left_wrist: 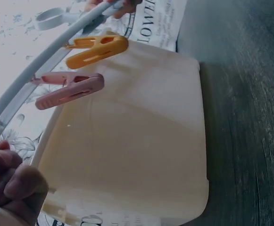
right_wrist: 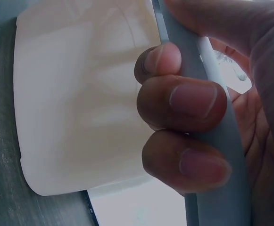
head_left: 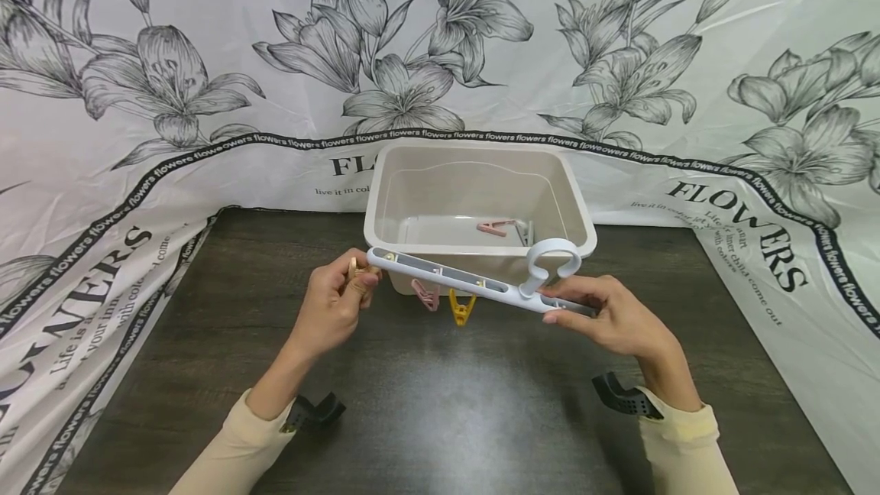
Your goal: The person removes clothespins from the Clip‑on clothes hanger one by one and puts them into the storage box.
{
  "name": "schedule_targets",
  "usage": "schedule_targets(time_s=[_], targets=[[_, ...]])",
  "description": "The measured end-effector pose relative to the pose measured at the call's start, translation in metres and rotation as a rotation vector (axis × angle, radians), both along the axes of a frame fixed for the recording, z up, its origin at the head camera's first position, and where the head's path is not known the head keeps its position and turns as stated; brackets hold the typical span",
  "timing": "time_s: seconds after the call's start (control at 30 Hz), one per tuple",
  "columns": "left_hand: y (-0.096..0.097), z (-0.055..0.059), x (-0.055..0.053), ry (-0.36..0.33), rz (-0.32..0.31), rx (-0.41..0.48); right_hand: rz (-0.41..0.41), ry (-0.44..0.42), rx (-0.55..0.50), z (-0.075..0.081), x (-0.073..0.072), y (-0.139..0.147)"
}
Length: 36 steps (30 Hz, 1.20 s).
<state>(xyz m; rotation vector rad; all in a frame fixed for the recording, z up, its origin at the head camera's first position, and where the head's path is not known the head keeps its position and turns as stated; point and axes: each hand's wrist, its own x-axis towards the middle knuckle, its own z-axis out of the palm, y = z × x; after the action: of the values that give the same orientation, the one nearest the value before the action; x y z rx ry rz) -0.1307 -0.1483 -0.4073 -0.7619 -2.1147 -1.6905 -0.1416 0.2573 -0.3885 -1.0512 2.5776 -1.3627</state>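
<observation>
A pale blue-white clip hanger [head_left: 512, 299] with a round hook [head_left: 550, 247] is held slanting in front of a beige plastic tub. My right hand [head_left: 619, 315] grips its right end, fingers curled round the bar in the right wrist view. At the other end, my left hand [head_left: 337, 296] pinches a pale orange clothespin [head_left: 356, 267], mostly hidden by the fingers. A pink clothespin [head_left: 426, 296] and a yellow clothespin [head_left: 461, 310] hang from the bar between the hands. The left wrist view shows the pink clip [left_wrist: 70, 89] nearer than the yellow clip [left_wrist: 99, 49].
The beige tub [head_left: 481, 249] stands at the back of the dark wooden table [head_left: 440, 418]. Inside it lie a pink clothespin [head_left: 491, 228] and a greyish clip [head_left: 525, 233]. A white flower-printed cloth [head_left: 227, 37] rises behind and along both sides.
</observation>
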Motion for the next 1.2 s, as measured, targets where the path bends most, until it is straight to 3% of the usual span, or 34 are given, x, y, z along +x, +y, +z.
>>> schedule_targets(time_s=[0.13, 0.2, 0.6, 0.9, 1.03, 1.2], targets=[[0.0002, 0.002, 0.0, 0.106, 0.138, -0.061, 0.006, 0.003, -0.003, 0.0004, 0.0007, -0.0005], [-0.0003, 0.0032, 0.0001, 0.146, 0.169, -0.084, 0.0, 0.007, -0.002, 0.0003, 0.001, 0.0], [-0.0061, 0.009, -0.0005, 0.206, 0.191, -0.141, 0.001, 0.02, -0.008, 0.003, 0.001, 0.002], [0.0, 0.0077, -0.0029, 0.326, 0.275, -0.076, -0.008, 0.006, -0.003, 0.0011, 0.0004, -0.0015], [-0.0022, 0.0072, -0.0027, 0.253, 0.212, -0.067, -0.011, 0.004, 0.004, 0.001, 0.0006, -0.002], [-0.0062, 0.0085, -0.0009, -0.017, 0.013, -0.007, -0.01, 0.001, 0.012, 0.0001, 0.0005, -0.0015]])
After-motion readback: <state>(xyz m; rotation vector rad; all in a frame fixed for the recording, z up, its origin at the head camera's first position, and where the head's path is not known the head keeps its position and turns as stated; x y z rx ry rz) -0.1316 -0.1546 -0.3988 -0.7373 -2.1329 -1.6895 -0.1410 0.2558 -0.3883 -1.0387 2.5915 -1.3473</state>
